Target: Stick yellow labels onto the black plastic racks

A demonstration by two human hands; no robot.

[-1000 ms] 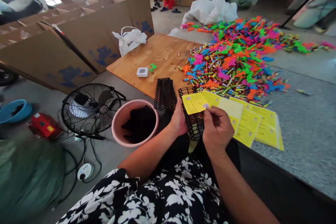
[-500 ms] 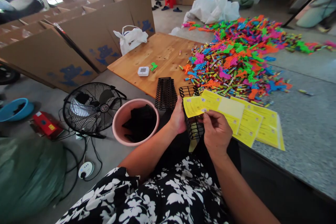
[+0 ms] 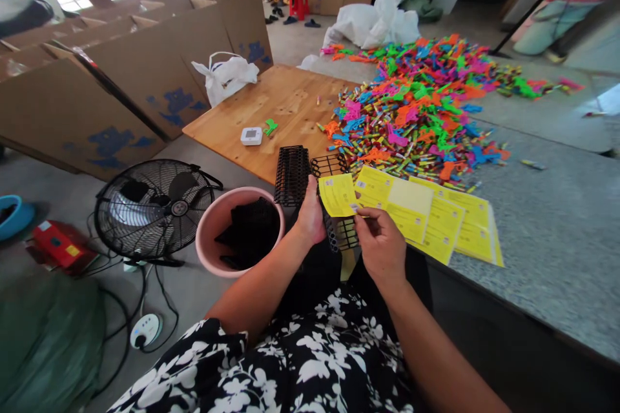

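My left hand (image 3: 311, 216) is closed on the edge of a black openwork grid piece (image 3: 347, 237), its fingers mostly hidden behind it. Pinched by its lower right corner, a small yellow printed label (image 3: 334, 193) is in my right hand (image 3: 382, 245), held over the grid. Just left of my left hand stands a stack of similar black grid pieces (image 3: 291, 174) at the table's edge. Several yellow printed label sheets (image 3: 443, 235) lie overlapping to the right, beyond my right hand. Between them, a pale bare backing patch (image 3: 411, 199) shows.
A heap of colourful toy guns and small tubes (image 3: 402, 116) covers the right of the wooden table (image 3: 290, 100). A white digital device (image 3: 251, 136) lies near a green toy piece (image 3: 270, 126). A pink tub (image 3: 206, 251) and floor fan (image 3: 159, 206) stand left, before cardboard boxes (image 3: 194, 58).
The view has shifted slightly, so most things sit further left. The yellow label now lies flatter over the grid, turned more squarely to me. Both hands keep their holds.
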